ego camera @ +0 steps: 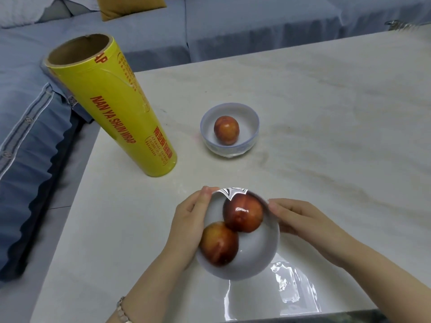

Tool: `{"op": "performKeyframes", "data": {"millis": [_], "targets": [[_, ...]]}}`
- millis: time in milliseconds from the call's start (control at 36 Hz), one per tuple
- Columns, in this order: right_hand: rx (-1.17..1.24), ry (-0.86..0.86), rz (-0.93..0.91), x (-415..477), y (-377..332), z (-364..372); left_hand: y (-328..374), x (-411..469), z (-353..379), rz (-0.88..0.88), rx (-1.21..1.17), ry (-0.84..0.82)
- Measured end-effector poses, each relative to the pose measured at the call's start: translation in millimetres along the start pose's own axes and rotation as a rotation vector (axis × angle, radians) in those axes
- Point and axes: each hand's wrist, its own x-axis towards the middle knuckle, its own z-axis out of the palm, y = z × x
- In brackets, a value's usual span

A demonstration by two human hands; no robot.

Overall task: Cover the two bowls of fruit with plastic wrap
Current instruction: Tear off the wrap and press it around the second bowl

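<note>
Pale tabletop before a blue sofa: one bowl apparently done, the second partly wrapped.
The far bowl, holding one fruit, looked already covered, with film bunched at its base. The near bowl, holding two fruit, sat between both hands. The left hand and right hand each kept a closed grip on its rim, pinching plastic wrap against it. The wrap's slack tail trailed off the near side, untucked. The yellow roll stood upright, well apart to the left.

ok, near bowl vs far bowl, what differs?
Near bowl holds two fruits; far bowl one. The left hand and right hand grip the near bowl; far bowl stands untouched. Near bowl's wrap trails loose; far bowl's looks tucked under. Both white.
</note>
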Motion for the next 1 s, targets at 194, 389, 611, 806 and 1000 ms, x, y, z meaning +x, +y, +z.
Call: {"op": "performKeyframes", "data": {"millis": [194, 389, 611, 806, 1000], "targets": [[0.008, 0.059, -0.085, -1.8, -5.6, 8.7, 16.6, 9.6, -12.6, 0.009, 0.191, -0.152], [-0.156, 0.069, -0.032, 13.3, -23.4, 17.8, 24.5, 9.6, -17.3, -0.045, 0.259, -0.247], [-0.27, 0.114, 0.035, 39.5, -47.2, 26.6, 19.2, 1.8, -19.3, 0.013, 0.134, -0.221], [-0.221, 0.199, 0.025, 47.8, -51.5, 27.7, 13.8, 0.6, -17.3, 0.028, 0.131, -0.144], [-0.168, 0.313, 0.072, 47.3, -57.3, 11.2, 15.9, -5.8, -7.3, 0.122, 0.135, -0.14]]}}
